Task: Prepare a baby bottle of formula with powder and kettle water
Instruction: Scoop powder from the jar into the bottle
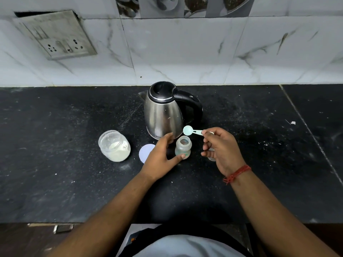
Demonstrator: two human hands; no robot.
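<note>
An open, clear baby bottle (pixel 183 146) stands upright on the black counter (pixel 74 182), just in front of a steel kettle (pixel 163 112) with a black lid and handle. My left hand (pixel 161 157) curls round the bottle from its left, the thumb touching its lower front. My right hand (pixel 220 149) pinches the handle of a pale green scoop (pixel 191 130), whose bowl hovers just above and behind the bottle mouth. An open glass jar (pixel 114 145) with white powder sits to the left. Its round white lid (pixel 145 152) lies flat, partly under my left hand.
A small clear object (pixel 211 158) is mostly hidden beneath my right hand. A wall socket plate (pixel 55 36) is on the tiled wall at the back left. A tiny white scrap (pixel 292 122) lies at the right. The counter's front edge runs near my body.
</note>
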